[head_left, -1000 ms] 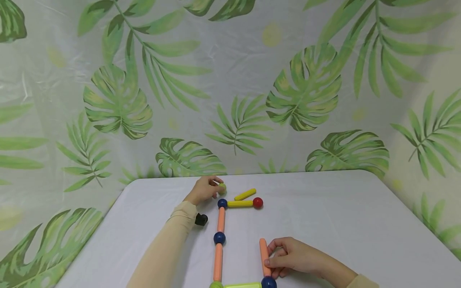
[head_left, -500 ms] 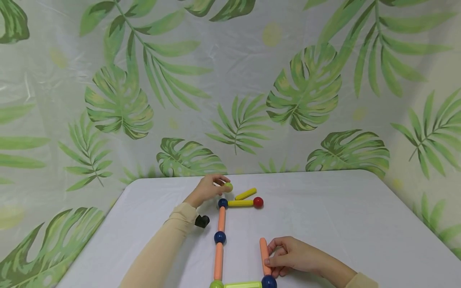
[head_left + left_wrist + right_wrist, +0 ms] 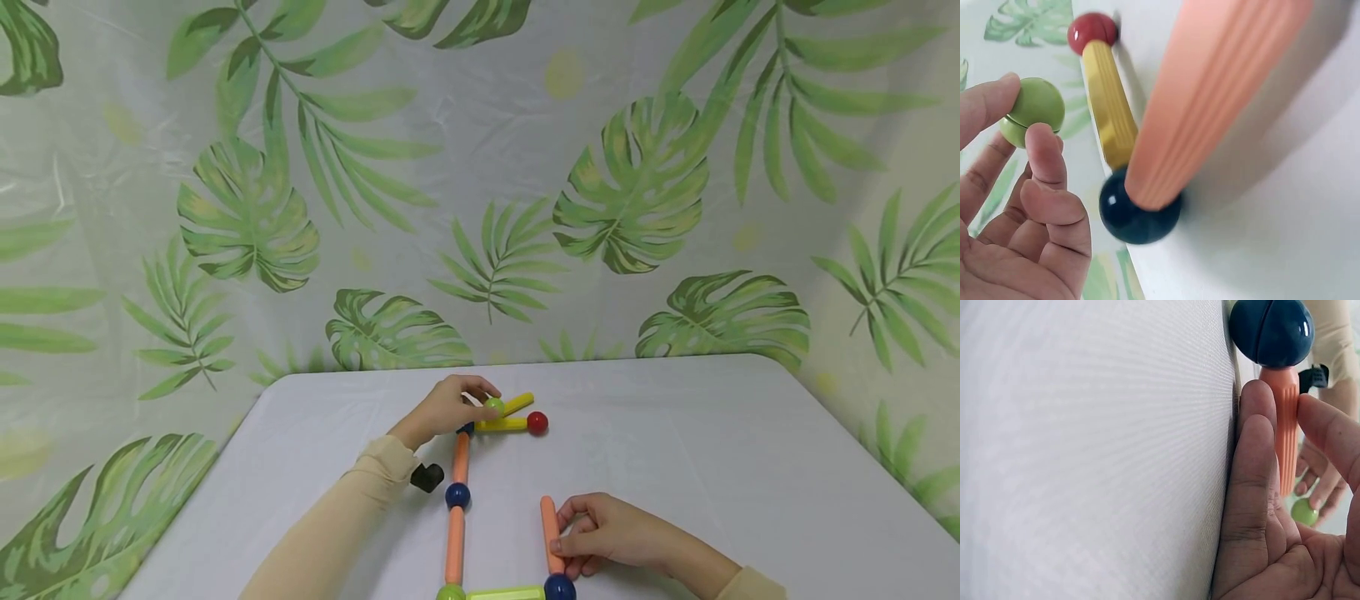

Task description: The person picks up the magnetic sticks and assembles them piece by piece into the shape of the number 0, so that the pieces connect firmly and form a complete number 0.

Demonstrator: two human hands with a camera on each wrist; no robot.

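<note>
My left hand (image 3: 442, 410) pinches a light-green ball (image 3: 494, 407) between thumb and fingers at the far end of the shape. In the left wrist view the green ball (image 3: 1038, 105) is up at the fingertips, touching nothing else. Just beyond it lie a yellow rod (image 3: 1109, 109) and a red ball (image 3: 1088, 33). The right hand (image 3: 611, 532) holds an orange rod (image 3: 550, 529) between thumb and fingers. That rod's near end meets a navy ball (image 3: 560, 587). The right wrist view shows the thumb and fingers on either side of the orange rod (image 3: 1287, 419).
Orange rods (image 3: 455, 546) joined by a navy ball (image 3: 457, 496) form the left side. A green rod (image 3: 506, 594) links the near corners, with a green ball (image 3: 451, 592) at left. A loose yellow rod (image 3: 520, 404) lies at the far end. White table (image 3: 712, 450).
My left hand has carried the green ball right and slightly nearer, over the far yellow rods. It now hides part of the far navy ball. The right hand stays put.
</note>
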